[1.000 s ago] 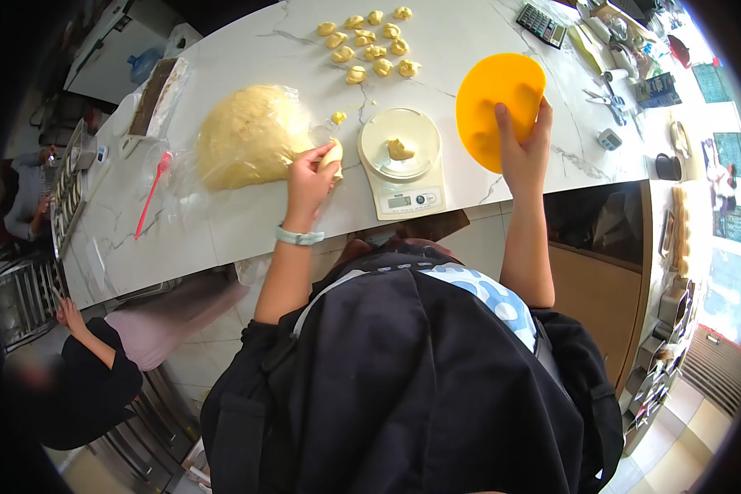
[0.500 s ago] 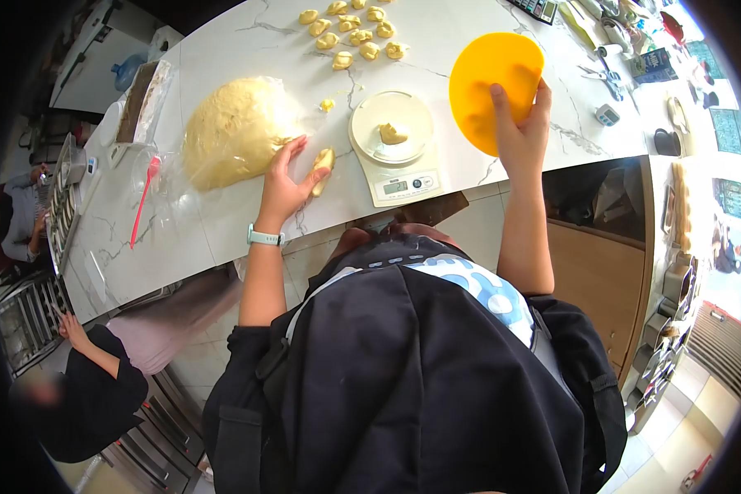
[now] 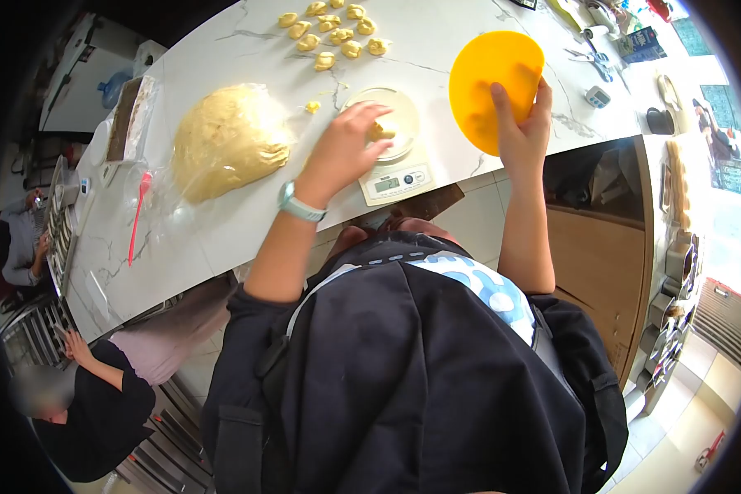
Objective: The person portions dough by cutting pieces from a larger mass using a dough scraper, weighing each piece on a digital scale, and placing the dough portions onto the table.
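My left hand (image 3: 346,150) is over the pan of a white kitchen scale (image 3: 397,181), thumb and fingers spread apart around a small dough piece (image 3: 382,130). I cannot tell whether they touch it. A pale watch strap circles that wrist. In my right hand (image 3: 521,132) is a yellow, rounded, flat dough scraper (image 3: 487,86), thumb on its near face and fingers behind. Left of the scale, a big lump of dough (image 3: 230,140) lies partly under clear plastic. Several small dough pieces (image 3: 335,34) sit in rows farther back, and a tiny scrap (image 3: 313,107) lies nearer.
A red spatula-like tool (image 3: 140,216) lies on the marble-patterned table (image 3: 191,235) at left, near a long box (image 3: 128,119). Scissors (image 3: 593,62) and a small timer (image 3: 598,97) are at right. Another person (image 3: 99,395) is at lower left.
My left hand has moved right, from beside the big dough to over the scale. The elongated dough strip it touched no longer shows. My right hand keeps the scraper in place.
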The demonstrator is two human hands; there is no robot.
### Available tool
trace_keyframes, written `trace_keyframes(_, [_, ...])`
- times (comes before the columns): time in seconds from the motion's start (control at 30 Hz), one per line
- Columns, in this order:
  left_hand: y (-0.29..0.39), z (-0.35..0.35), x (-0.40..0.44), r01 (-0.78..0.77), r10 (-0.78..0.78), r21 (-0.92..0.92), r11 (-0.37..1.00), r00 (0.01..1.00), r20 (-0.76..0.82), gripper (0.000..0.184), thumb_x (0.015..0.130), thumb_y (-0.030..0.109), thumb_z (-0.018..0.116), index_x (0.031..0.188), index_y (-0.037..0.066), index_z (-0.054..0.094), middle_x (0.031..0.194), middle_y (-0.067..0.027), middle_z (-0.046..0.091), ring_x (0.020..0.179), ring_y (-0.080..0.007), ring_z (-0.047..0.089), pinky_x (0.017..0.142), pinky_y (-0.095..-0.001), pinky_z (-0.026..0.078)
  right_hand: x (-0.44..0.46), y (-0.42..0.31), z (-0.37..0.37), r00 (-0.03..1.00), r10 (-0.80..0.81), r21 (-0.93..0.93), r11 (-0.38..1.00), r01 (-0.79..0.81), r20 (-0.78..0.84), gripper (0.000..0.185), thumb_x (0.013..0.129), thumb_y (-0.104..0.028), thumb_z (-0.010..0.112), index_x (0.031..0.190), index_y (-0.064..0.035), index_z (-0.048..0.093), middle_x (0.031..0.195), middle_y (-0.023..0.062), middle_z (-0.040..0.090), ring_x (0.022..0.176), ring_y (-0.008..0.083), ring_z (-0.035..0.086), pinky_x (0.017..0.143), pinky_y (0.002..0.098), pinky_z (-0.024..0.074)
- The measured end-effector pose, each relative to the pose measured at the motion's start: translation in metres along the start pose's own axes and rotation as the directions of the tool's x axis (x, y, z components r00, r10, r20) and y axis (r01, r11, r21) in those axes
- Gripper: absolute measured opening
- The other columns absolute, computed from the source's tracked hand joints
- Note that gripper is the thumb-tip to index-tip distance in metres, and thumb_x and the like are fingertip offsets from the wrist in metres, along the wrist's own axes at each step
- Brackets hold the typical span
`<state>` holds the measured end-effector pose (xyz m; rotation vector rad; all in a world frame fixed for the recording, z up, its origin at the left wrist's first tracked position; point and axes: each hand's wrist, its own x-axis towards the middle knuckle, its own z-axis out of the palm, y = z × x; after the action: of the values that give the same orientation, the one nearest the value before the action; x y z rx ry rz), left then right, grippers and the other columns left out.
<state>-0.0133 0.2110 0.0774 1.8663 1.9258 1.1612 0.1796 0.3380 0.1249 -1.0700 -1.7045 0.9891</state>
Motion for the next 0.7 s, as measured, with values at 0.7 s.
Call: trace_keyframes(0.7, [-0.030, -0.038, -0.191, 0.476, -0.451, -0.001, 0.880, 0.833, -0.319, 0.022, 0.073, 0.003, 0.068, 0.094, 0.001, 0.061, 0.094, -0.0123, 0.063, 0.088, -0.0304, 0.059, 0.079, -0.0378, 0.048, -0.138, -0.041, 0.204, 0.342, -0.184, -0.103, 0.735, 0.670, 0.922, 0.044, 0.078, -0.010, 0.055, 0.120, -0.0034, 0.041, 0.076, 0.0170, 0.062, 0.059, 0.0351, 0.062, 0.054, 0.0435, 0.0497])
